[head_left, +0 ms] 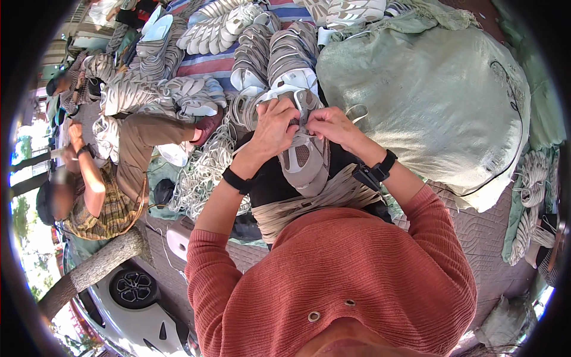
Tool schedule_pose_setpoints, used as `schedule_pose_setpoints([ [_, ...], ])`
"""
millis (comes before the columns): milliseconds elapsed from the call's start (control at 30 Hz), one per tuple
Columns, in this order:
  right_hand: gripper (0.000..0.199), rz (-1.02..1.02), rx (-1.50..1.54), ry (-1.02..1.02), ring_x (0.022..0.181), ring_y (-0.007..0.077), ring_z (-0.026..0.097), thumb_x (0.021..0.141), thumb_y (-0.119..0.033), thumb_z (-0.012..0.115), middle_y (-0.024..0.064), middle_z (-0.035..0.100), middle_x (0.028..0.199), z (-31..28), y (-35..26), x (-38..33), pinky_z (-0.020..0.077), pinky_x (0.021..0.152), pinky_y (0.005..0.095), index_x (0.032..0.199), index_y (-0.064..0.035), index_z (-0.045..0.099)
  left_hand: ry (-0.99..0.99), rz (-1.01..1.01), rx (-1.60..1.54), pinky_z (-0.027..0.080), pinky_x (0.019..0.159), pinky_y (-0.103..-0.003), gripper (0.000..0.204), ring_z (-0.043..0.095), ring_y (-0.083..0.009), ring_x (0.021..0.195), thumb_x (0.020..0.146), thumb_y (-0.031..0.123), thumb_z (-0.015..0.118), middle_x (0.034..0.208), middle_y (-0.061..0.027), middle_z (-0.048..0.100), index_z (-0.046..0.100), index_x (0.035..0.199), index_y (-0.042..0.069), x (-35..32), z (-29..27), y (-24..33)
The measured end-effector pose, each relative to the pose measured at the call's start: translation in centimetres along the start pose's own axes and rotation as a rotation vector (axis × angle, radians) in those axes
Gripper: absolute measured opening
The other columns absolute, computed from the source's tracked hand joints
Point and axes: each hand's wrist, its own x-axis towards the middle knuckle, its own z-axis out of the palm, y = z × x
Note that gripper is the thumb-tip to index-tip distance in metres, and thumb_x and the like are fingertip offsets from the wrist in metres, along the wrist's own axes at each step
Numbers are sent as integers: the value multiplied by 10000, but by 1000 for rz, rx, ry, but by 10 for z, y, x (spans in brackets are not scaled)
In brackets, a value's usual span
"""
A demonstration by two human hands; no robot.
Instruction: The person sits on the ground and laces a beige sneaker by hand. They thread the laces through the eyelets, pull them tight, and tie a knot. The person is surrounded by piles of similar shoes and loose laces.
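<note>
A grey-beige shoe with darker mesh patches lies over my dark-clad lap, its toe toward me. My left hand is closed at the shoe's lacing area, its curled fingertips gripping there. Opposite it, my right hand pinches a pale shoelace, which loops out beside the hand. The exact spot between the fingertips is partly hidden. Across my lap lies a thick bundle of flat beige laces. Just beyond my hands, stacked shoe uppers stand in rows.
A tangled lace pile lies to my left. A big pale-green sack bulges at the right. More uppers rest on a striped sheet. At the left sits another person, near a tree trunk and a parked car.
</note>
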Motion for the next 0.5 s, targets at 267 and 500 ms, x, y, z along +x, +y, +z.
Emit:
schedule_pose_setpoints([
  [267, 134, 92, 21, -28, 564, 115, 562, 754, -122, 634, 42, 591, 617, -4, -16, 6, 418, 537, 251, 711, 5, 644, -9, -80, -119, 336, 823, -386, 255, 508, -261, 948, 682, -8, 703, 932, -48, 522, 591, 899, 65, 0, 5, 1],
  [500, 467, -492, -914, 143, 1008, 319, 571, 734, -317, 767, 105, 635, 1044, -29, -28, 17, 447, 846, 400, 1142, -142, 625, -1, -88, -207, 368, 790, -386, 187, 531, -268, 895, 685, -7, 679, 886, -65, 535, 587, 830, 65, 0, 10, -3],
])
